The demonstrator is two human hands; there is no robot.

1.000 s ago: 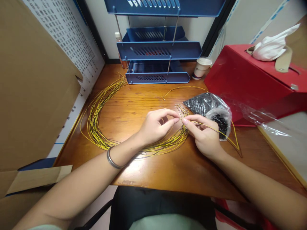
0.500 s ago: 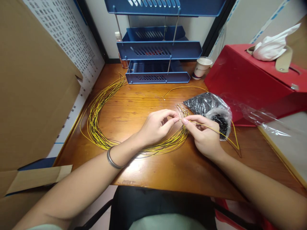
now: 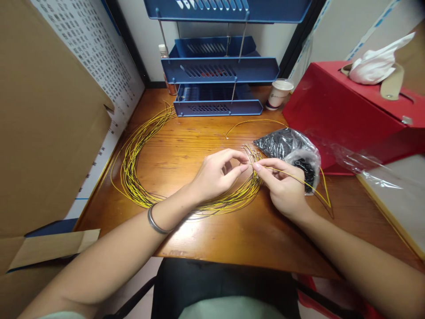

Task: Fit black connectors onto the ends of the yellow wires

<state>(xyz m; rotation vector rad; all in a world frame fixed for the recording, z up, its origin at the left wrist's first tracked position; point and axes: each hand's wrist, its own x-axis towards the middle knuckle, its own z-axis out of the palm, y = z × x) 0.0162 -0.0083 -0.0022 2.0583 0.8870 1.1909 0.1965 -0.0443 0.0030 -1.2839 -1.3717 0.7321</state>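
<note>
My right hand (image 3: 283,184) pinches a thin yellow wire (image 3: 312,188) between thumb and forefinger; the wire runs back over the hand and bends at the right. Close by on the left, my left hand (image 3: 222,175) is closed in a pinch at the wire's tip; what lies between its fingertips is too small to make out. Beneath both hands rests a large loop of yellow and dark wires (image 3: 133,177), their metal-tipped ends bunched just behind my fingers. Past my right hand lies a clear plastic bag (image 3: 282,144) of small black pieces.
A blue tiered tray rack (image 3: 219,108) stands at the back, beside a paper cup (image 3: 279,94) and a bottle (image 3: 163,51). A red tissue box (image 3: 335,115) is at the right. Cardboard (image 3: 49,133) lines the left side of the wooden table (image 3: 206,241).
Both hands stay nearly in place. My right fingertips have shifted very slightly to the right, along with the wire.
</note>
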